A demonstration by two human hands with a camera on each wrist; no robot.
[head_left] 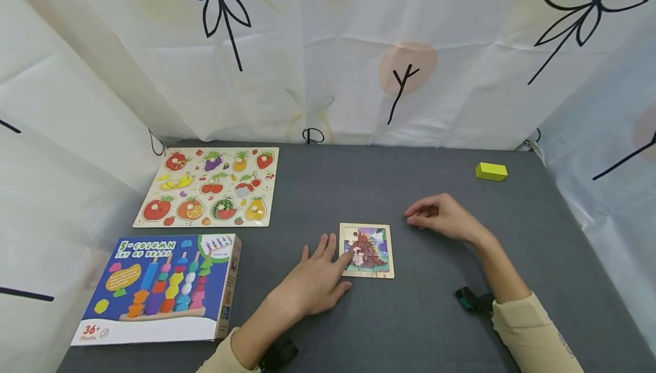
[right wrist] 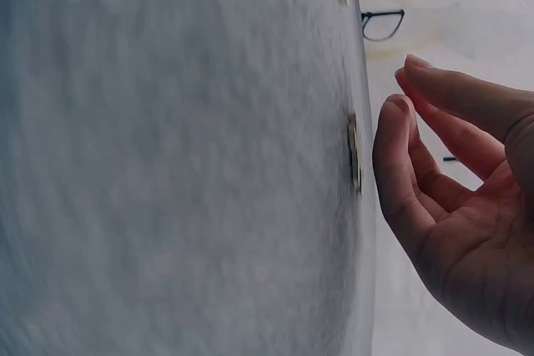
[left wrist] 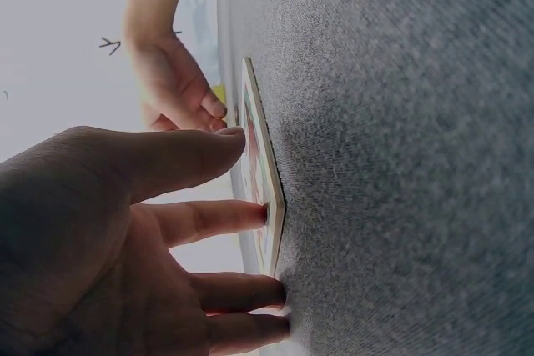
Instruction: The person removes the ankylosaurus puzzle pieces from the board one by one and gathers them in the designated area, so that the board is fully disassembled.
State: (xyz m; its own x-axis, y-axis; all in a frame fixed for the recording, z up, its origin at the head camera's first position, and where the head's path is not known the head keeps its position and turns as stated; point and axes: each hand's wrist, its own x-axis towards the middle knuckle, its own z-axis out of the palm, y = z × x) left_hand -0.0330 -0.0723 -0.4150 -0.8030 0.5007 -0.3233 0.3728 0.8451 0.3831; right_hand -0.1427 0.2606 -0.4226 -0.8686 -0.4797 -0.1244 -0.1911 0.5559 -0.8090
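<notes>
A small square jigsaw puzzle (head_left: pixel 380 269) in a pale wooden frame lies flat on the table. It shows a brown dinosaur-like figure. My left hand (head_left: pixel 319 277) rests beside its left edge with fingers spread and fairly straight; one fingertip touches the puzzle. From the left wrist view, the thumb and a finger meet the frame (left wrist: pixel 265 156) in line of sight. My right hand (head_left: pixel 445 217) hovers right of the puzzle, fingers loosely bent, with nothing visible between them. A small thin flat thing (right wrist: pixel 355 153) appears near those fingers in the right wrist view; its kind is unclear.
A fruit picture board (head_left: pixel 233 159) lies at the back left. In front of it is a blue bead-set box (head_left: pixel 169 282). A yellow block (head_left: pixel 491 172) sits at the back right. Patterned white curtains (head_left: pixel 338 77) border the grey table (head_left: pixel 430 316).
</notes>
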